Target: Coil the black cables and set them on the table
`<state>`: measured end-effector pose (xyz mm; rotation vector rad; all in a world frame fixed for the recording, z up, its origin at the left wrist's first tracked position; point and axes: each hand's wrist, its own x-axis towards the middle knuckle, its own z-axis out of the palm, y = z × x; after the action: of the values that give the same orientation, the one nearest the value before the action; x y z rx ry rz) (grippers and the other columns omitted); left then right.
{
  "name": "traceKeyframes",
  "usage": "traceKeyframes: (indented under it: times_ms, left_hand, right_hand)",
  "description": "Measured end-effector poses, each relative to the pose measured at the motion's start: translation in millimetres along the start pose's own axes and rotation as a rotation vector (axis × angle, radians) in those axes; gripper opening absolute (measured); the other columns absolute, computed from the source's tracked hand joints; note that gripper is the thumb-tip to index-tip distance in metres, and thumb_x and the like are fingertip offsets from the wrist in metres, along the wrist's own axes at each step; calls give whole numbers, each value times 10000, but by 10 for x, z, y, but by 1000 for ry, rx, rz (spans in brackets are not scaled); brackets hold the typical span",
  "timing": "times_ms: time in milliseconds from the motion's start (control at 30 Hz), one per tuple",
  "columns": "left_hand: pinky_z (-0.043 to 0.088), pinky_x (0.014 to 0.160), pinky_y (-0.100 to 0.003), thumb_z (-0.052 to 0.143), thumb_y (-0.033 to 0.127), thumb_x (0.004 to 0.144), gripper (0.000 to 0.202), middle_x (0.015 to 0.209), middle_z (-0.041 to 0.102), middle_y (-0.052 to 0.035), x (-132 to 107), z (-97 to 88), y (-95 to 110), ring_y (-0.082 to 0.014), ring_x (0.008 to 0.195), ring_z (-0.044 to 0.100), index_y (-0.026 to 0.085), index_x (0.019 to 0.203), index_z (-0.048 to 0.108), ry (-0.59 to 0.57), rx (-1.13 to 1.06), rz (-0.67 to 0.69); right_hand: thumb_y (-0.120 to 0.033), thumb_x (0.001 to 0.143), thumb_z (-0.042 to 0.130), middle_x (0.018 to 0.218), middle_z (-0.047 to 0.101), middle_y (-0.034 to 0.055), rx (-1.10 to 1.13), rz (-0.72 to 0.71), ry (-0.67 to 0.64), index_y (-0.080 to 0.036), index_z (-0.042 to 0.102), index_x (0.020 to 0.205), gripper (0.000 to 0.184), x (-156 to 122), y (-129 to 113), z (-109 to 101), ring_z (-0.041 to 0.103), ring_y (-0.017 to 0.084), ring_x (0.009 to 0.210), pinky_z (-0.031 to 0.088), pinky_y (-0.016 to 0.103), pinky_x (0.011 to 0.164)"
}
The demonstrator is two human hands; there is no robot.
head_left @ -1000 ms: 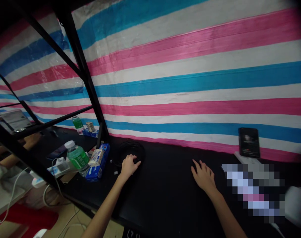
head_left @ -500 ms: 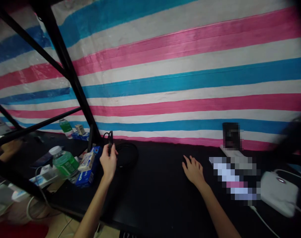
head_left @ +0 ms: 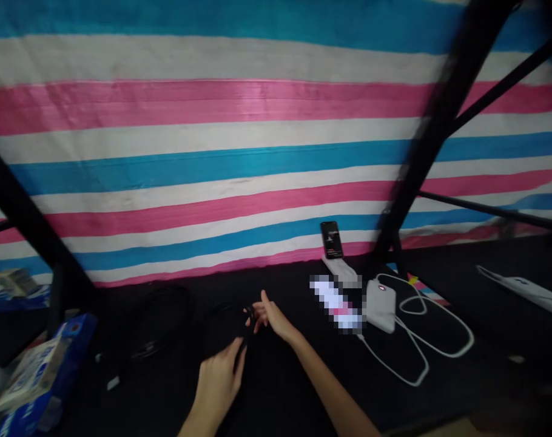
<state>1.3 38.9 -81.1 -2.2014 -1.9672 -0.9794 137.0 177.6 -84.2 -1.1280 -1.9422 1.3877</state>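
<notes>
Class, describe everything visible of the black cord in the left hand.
The black cord looks slim and flexible, perhaps plastic-coated; blur and the dark background hide its finer detail, and no plug can be made out. It slants up and to the right from the fingers of the left hand, which pinch its lower part. The right hand has its fingers at the upper part, though how firmly is unclear. Whether it touches the black table cannot be told.

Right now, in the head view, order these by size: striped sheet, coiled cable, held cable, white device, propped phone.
1. Striped sheet
2. Coiled cable, by outline
3. White device
4. Propped phone
Unsure: held cable, partly hidden and dark.
</notes>
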Motion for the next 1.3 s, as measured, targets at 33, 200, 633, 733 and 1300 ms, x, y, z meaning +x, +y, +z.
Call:
traceKeyframes:
  times_ms: [33, 200, 633, 733, 1300]
  left_hand:
    - [568, 536, -310, 406, 304, 865, 284, 791, 734, -27, -36, 80, 18, -231, 619, 686, 267, 1049, 619, -25, -13, 3]
    - [556, 805, -470, 570, 480, 760, 339, 1045, 693, -20, -63, 48, 39, -296, 966, 643, 361, 1077, 572, -13, -20, -1]
    - [517, 635, -299, 471, 615, 746, 534, 911, 671, -41, 1, -272, -853, -217, 755, 647, 261, 1136, 564, 81, -237, -536]
    - [519, 676, -276, 557, 631, 681, 562, 926, 694, -25, -44, -283, -773, -234, 877, 658, 284, 1123, 564, -31, -274, -596]
    - [415, 323, -239, 612, 681, 589, 629, 468, 608, -16, -212, -826, -728, -146, 331, 486, 163, 939, 681, 97, -692, -777]
  right_hand:
    - [-578, 899, -39, 724, 688, 125, 49, 7, -43, -52, 654, 1046, 882, -2, 0, 20, 621, 139, 498, 378, 224, 420]
    - [-640, 823, 406, 560, 604, 7, 207, 6, -112, -88, 623, 1087, 649, -31, 5, 51, 499, 90, 372, 341, 194, 369]
    - [-564, 816, 520, 472, 497, -46, 369, -111, -202, -137, 675, 778, 456, -145, -149, -1, 444, 63, 408, 256, 177, 388]
    - [-569, 801, 536, 442, 472, -50, 420, -115, -144, -141, 596, 592, 480, -133, -153, 1, 399, 53, 397, 225, 187, 405]
    - [-496, 708, 678, 425, 398, -72, 870, -137, 250, -131, 673, 692, 365, -69, -177, -448, 182, 29, 377, 90, 221, 383]
